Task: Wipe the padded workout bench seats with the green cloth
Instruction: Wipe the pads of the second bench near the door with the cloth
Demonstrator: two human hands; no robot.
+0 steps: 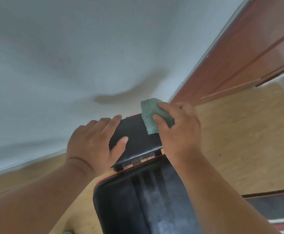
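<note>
The right hand (180, 130) grips the green cloth (152, 116) on the far seat pad (137, 141). The left hand (94, 141) lies open on its edge, probably to steady it

Home room: workout bench (143, 200), wood floor (239, 141), door (239, 56).

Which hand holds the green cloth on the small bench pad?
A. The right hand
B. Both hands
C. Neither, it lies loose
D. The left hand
A: the right hand grips the green cloth, while the left hand rests bare on the small bench pad.
</note>
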